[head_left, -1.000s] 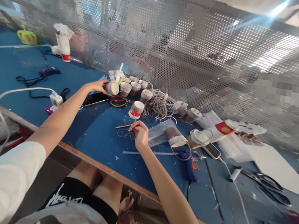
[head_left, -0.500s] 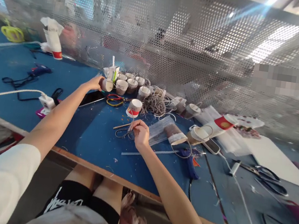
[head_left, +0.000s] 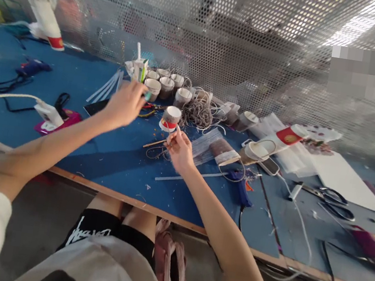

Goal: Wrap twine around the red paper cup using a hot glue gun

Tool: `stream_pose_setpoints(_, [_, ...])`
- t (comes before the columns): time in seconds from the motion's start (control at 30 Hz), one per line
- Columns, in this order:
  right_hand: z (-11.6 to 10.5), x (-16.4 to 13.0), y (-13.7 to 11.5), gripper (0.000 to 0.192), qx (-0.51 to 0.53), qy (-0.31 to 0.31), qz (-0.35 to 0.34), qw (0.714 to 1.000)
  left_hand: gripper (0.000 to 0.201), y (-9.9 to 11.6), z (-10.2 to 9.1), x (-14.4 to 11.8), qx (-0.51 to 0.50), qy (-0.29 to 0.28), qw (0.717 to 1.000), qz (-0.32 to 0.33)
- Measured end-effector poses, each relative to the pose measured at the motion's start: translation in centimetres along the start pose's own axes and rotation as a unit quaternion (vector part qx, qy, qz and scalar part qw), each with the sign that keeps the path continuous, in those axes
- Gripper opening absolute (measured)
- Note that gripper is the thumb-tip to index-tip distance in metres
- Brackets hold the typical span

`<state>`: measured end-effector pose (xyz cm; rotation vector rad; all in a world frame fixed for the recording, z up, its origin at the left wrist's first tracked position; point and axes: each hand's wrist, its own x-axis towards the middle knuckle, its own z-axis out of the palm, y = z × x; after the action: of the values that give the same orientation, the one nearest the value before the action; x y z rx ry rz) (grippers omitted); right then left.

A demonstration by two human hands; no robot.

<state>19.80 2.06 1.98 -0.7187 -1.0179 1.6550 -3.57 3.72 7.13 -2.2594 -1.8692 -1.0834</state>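
A blue worktop point(head_left: 113, 162) is seen, crowded with craft supplies in front of a perforated metal screen point(head_left: 257, 52). The left hand point(head_left: 124, 105) is raised above the worktop and blurred; its fingers are curled narrowly around a small teal-tipped item point(head_left: 147, 95) that cannot be made out clearly. The right hand point(head_left: 180, 151) is rested near the worktop with its fingers pinched together on a thin strand of cord point(head_left: 157, 152), whose loose loops lie just beside it. A thin wooden stick point(head_left: 154, 143) lies close to those loops.

Just beyond the right hand, a paper cup with a red band point(head_left: 170, 118) is stood, only partly wrapped. Further back, a row of cups already wrapped in twine point(head_left: 165, 85) is gathered, next to a tangled heap of cord point(head_left: 198, 114). More wrapped cups point(head_left: 224, 153) are laid on their sides to the right. Judged from this, several cups are finished, while the red-banded one is still to be covered.

Scissors point(head_left: 336, 205) and a blue glue gun point(head_left: 240, 188) are left at the right.
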Motion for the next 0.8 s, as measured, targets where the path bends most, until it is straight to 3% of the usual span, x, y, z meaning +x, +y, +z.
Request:
stream_pose_setpoints(0.1, [0.4,-0.6,0.4,0.037,-0.05,-0.018,-0.024,0.998,0.025,2.8,2.2,-4.1,-0.16,-0.032,0.977,0.138])
stream_pose_setpoints(0.23, [1.0,-1.7,0.9,0.037,-0.161,-0.033,-0.052,0.985,0.038,3.1,4.4,-6.5,-0.303,-0.08,0.937,0.155])
stream_pose_setpoints(0.3, [1.2,-2.1,1.0,0.034,-0.261,-0.03,-0.103,0.959,0.039,2.6,4.7,-6.5,-0.314,-0.088,0.93,0.172])
stream_pose_setpoints(0.37, [1.3,-2.2,1.1,0.033,-0.335,-0.028,-0.153,0.929,0.037,2.1,4.7,-6.3,-0.281,-0.06,0.931,0.224])
stream_pose_setpoints(0.5, [1.2,-2.0,1.0,0.035,-0.359,-0.028,-0.175,0.916,0.024,1.7,4.5,-5.9,-0.203,-0.003,0.917,0.342])
stream_pose_setpoints(0.57, [1.2,-2.0,0.8,0.036,-0.336,-0.037,-0.143,0.93,0.02,1.6,4.4,-5.9,-0.17,0.028,0.912,0.371])
stream_pose_setpoints(0.67, [1.5,-2.1,0.5,0.044,-0.254,-0.097,-0.028,0.962,0.016,1.3,4.2,-6.1,-0.117,0.078,0.906,0.4])
stream_pose_setpoints(0.8, [1.8,-2.4,0.7,0.044,-0.157,-0.146,0.107,0.971,0.016,0.9,3.6,-6.3,-0.089,0.057,0.896,0.43])
